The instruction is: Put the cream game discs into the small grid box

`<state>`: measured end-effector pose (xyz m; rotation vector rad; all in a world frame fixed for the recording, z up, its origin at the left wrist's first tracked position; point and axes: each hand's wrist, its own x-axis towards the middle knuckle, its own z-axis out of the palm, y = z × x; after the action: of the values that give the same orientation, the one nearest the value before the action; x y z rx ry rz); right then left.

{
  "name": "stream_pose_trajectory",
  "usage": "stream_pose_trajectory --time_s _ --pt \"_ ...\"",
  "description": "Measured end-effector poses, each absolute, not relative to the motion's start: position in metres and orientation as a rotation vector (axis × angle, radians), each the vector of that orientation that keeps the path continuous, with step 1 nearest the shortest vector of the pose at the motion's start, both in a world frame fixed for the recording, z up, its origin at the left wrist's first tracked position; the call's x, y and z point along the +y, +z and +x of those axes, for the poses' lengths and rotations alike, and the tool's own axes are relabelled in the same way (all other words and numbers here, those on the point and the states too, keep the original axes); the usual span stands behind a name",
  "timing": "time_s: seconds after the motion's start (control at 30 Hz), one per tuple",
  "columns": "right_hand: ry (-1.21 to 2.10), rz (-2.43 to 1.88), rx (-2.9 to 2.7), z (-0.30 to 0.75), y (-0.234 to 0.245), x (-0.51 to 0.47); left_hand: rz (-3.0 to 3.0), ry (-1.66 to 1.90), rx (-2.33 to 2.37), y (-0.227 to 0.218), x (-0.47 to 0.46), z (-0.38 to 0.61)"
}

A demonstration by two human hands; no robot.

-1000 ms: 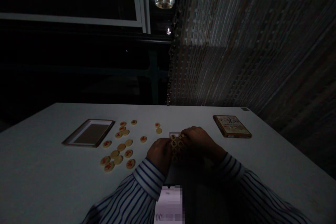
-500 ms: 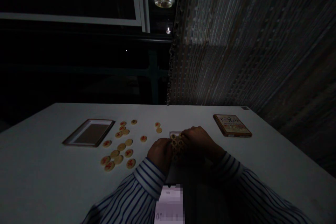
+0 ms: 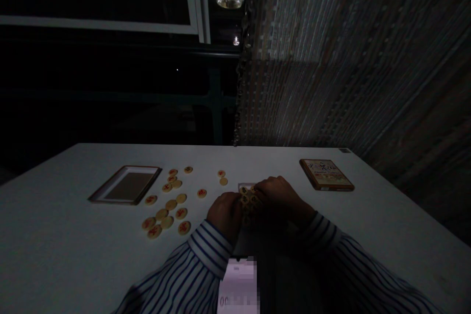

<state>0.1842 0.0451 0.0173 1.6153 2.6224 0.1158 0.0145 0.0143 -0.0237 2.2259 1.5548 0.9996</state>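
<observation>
Several round wooden Chinese chess pieces [image 3: 249, 199] with dark characters lie close together between my hands, in a shallow box [image 3: 242, 185] whose pale far rim shows. My left hand [image 3: 224, 213] is curled against the left side of this group, its fingertips mostly lost in shadow. From the right, my right hand [image 3: 281, 197] reaches over with bent fingers, its fingertips on the pieces at the far end. The near part of the box is too dark to make out. Left of my hands, loose pieces [image 3: 167, 222] are scattered, many with red characters, some blank side up.
On the white table [image 3: 91, 250], a shallow open tray [image 3: 99, 201] lies at the left. A closed box with a printed lid [image 3: 326, 175] lies at the right. A lit phone-like screen [image 3: 239, 287] shows at the near edge. Behind the table hangs a string curtain [image 3: 294, 83].
The view has shifted very slightly. My hands stay at the group of pieces with almost the same pose, and the loose pieces lie as before.
</observation>
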Motion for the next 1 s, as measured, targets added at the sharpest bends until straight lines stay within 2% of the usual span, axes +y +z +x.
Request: stream_pose_trajectory --time_s 1.0 --pt "0.129 1.529 2.636 0.1804 0.0221 0.0423 2.236 0.989 1.529 -0.0252 0.0145 0.0135"
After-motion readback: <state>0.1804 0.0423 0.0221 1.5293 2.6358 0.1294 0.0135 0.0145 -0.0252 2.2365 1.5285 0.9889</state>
